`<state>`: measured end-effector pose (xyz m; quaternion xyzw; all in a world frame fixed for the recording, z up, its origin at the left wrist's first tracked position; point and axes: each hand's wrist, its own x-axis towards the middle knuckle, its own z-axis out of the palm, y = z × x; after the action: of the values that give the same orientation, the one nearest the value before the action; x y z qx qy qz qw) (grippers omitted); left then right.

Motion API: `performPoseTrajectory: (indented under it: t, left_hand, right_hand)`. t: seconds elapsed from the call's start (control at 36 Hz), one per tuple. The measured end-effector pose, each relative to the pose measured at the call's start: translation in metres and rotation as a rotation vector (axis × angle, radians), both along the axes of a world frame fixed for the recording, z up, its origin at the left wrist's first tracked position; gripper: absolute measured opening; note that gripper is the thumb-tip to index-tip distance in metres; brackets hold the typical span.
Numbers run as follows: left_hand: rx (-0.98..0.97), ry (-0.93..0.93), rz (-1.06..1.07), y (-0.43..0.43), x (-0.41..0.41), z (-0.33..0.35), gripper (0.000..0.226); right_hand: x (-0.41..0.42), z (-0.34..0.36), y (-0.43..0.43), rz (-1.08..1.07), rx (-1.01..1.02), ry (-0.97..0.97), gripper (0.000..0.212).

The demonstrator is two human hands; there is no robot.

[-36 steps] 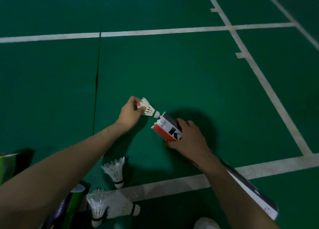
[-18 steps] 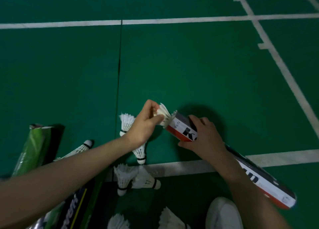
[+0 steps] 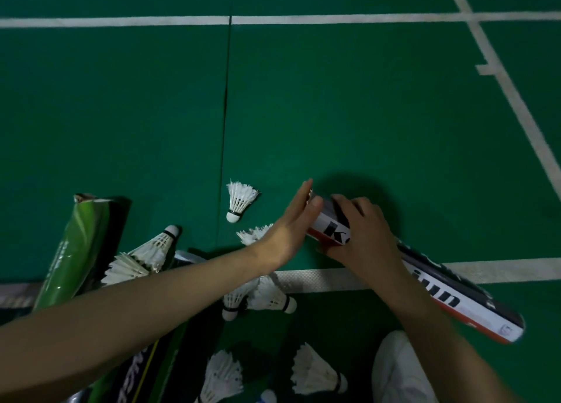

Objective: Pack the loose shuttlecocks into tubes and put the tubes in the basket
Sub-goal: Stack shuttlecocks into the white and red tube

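Hands first: the left hand (image 3: 296, 220) is flat, fingers straight, its palm pressed against the mouth of the white tube (image 3: 455, 299). The right hand (image 3: 361, 235) wraps round that tube near the same end and holds it slanting over the floor (image 3: 364, 114). This looks like the pushing-in step, though the palm hides the mouth. Next, I judge, the left hand needs to come off and pick another. The nearest loose shuttlecock (image 3: 241, 201) lies just to its left, and more are strewn nearer the person, beside a green tube (image 3: 76, 251). No basket is in view.
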<state>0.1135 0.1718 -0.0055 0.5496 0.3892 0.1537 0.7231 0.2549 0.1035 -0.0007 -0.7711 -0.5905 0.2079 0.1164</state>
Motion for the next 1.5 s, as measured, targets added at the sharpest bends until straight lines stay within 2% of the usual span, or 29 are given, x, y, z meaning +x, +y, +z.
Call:
performPoseTrajectory:
  t: [0.06,0.17,0.19,0.25,0.31,0.36,0.44,0.53,0.67,0.81,0.89,0.94,0.97,1.03,1.06,1.08,1.17,1.19,1.28,1.39,1.5]
  left_hand:
    - [-0.003,0.036,-0.019,-0.001,-0.004,-0.002,0.083]
    - [0.0,0.13,-0.077,0.008,-0.011,0.005,0.069]
    - [0.071,0.173,-0.085,0.011,-0.015,0.008,0.059]
    - [0.331,0.303,-0.04,0.021,-0.025,0.005,0.047]
    - [0.547,0.439,-0.003,0.038,-0.04,-0.007,0.045]
    - [0.693,0.606,-0.037,0.057,-0.055,-0.022,0.052]
    - [0.695,0.833,-0.161,0.08,-0.073,-0.036,0.065]
    - [0.712,0.914,-0.245,0.087,-0.086,-0.047,0.058]
    - [0.653,0.831,-0.104,0.078,-0.088,-0.04,0.031]
    - [0.461,0.507,0.24,0.072,-0.068,-0.004,0.018]
    - [0.323,0.363,0.313,0.063,-0.057,0.007,0.022]
    - [0.247,0.29,0.294,0.05,-0.052,0.011,0.012]
    - [0.221,0.264,0.272,0.042,-0.052,0.011,0.017]
    - [0.189,0.223,0.231,0.029,-0.053,0.009,0.054]
    - [0.191,0.205,0.216,0.024,-0.053,0.009,0.061]
    - [0.208,0.192,0.212,0.021,-0.054,0.011,0.058]
    - [0.209,0.146,0.197,0.017,-0.056,0.02,0.019]
    - [0.2,0.115,0.176,0.015,-0.055,0.025,0.016]
    - [0.178,0.066,0.056,0.01,-0.058,0.033,0.043]
    - [0.15,0.037,-0.034,0.009,-0.069,0.042,0.065]
    - [0.245,0.093,-0.044,-0.007,-0.073,0.055,0.067]
  right_hand:
    - [-0.002,-0.001,0.003,0.02,0.001,-0.006,0.088]
    - [-0.007,-0.006,0.008,0.046,-0.041,-0.016,0.088]
    - [-0.009,-0.007,0.009,0.052,-0.06,-0.021,0.088]
    - [-0.013,-0.009,0.009,0.069,-0.098,-0.036,0.087]
    - [-0.017,-0.012,0.008,0.08,-0.119,-0.048,0.087]
    - [-0.019,-0.014,0.005,0.087,-0.136,-0.056,0.087]
    - [-0.021,-0.014,0.003,0.099,-0.149,-0.069,0.087]
    - [-0.022,-0.014,0.002,0.098,-0.154,-0.059,0.087]
    - [-0.022,-0.012,0.0,0.088,-0.132,-0.059,0.087]
    - [-0.022,-0.01,-0.002,0.084,-0.113,-0.077,0.086]
    - [-0.021,-0.007,-0.003,0.065,-0.086,-0.081,0.086]
    - [-0.019,-0.004,-0.003,0.05,-0.073,-0.08,0.086]
    - [-0.018,-0.003,-0.003,0.041,-0.066,-0.079,0.087]
    - [-0.016,0.001,-0.003,0.026,-0.043,-0.071,0.088]
    - [-0.016,0.003,-0.003,0.021,-0.033,-0.065,0.089]
    - [-0.016,0.005,-0.003,0.019,-0.028,-0.06,0.089]
    - [-0.023,0.01,-0.002,0.025,-0.015,-0.051,0.089]
    - [-0.027,0.013,-0.001,0.029,-0.005,-0.046,0.089]
    - [-0.039,0.021,0.002,0.049,0.026,-0.03,0.09]
    - [-0.049,0.036,0.002,0.052,0.039,-0.017,0.09]
    - [-0.066,0.048,-0.002,0.042,0.074,0.028,0.086]
